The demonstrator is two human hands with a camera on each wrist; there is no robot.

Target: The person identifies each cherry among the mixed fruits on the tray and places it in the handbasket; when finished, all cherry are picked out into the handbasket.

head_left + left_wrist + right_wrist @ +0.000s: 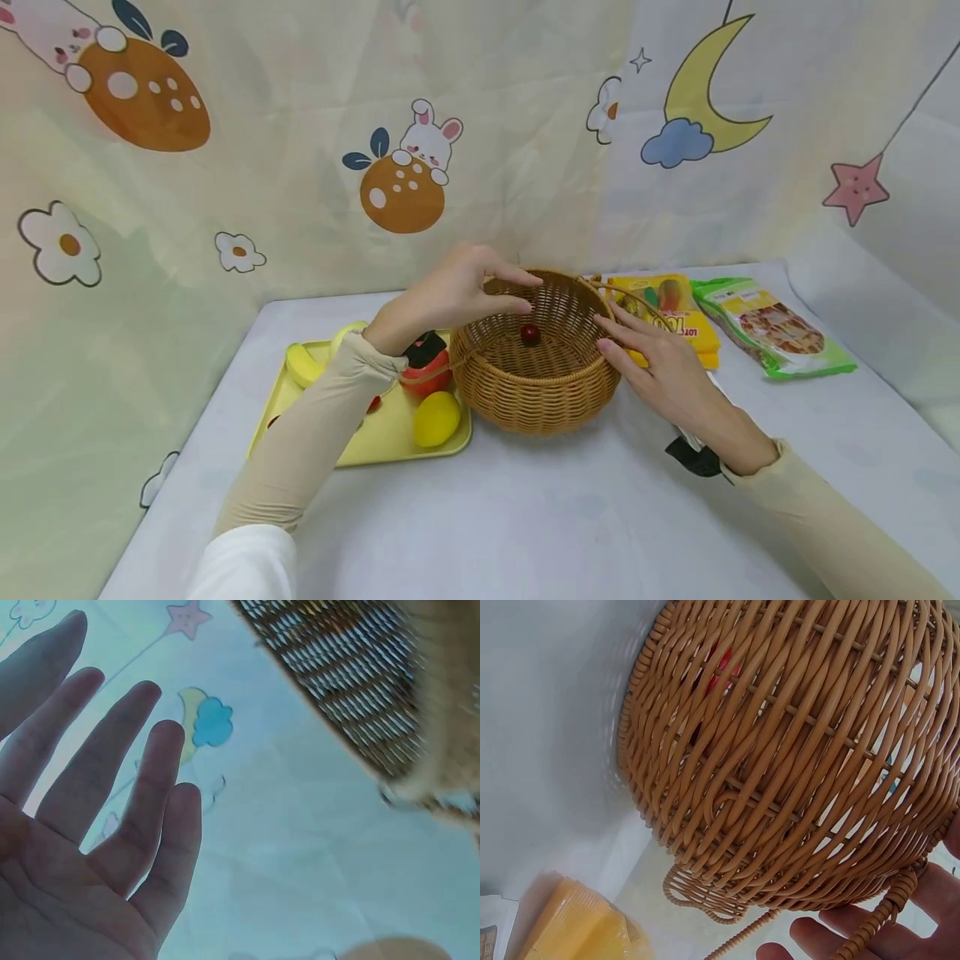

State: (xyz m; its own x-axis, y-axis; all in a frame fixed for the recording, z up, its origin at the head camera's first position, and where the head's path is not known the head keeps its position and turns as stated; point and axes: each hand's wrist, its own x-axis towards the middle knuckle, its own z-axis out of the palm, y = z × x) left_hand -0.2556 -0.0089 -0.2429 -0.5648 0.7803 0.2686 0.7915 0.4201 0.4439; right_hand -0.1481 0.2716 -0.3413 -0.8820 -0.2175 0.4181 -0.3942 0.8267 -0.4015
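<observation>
A brown wicker basket (536, 408) stands in the middle of the table with a small dark red fruit (530, 334) inside. My left hand (480, 287) hovers at the basket's left rim, thumb apart from the fingers, holding nothing. In the left wrist view the spread fingers (142, 765) are apart from the wicker. On the other side, my right hand (663, 367) has its fingertips right at the right rim. The right wrist view shows loosely extended fingers (877, 934) beside the rim, partly behind the thin handle (889, 907).
Left of the basket, a yellow tray (390, 450) holds a lemon (437, 419), a banana (302, 364) and a red fruit (427, 377), partly hidden by my left arm. Yellow packets (693, 325) and a green-edged food bag (780, 325) lie back right. A patterned cloth (517, 208) hangs behind.
</observation>
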